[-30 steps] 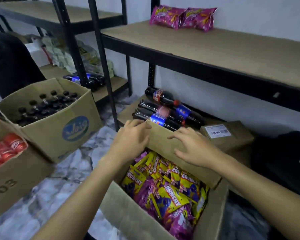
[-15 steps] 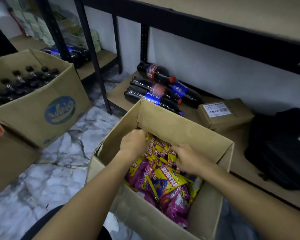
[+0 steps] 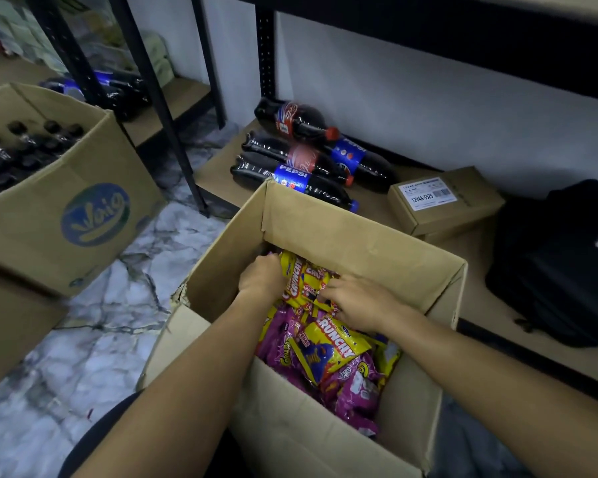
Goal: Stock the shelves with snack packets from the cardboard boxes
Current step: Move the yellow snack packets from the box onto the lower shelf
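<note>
Both hands are down in the cardboard box: left hand curled on the yellow packets' left end, right hand flatter on their right; the bundle lies between them, shelf above

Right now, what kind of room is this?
Probably a shop's stockroom. Metal shelves hold soda bottles lying loose, cardboard boxes stand on the floor, and both hands reach into one box full of snack packets.
</note>
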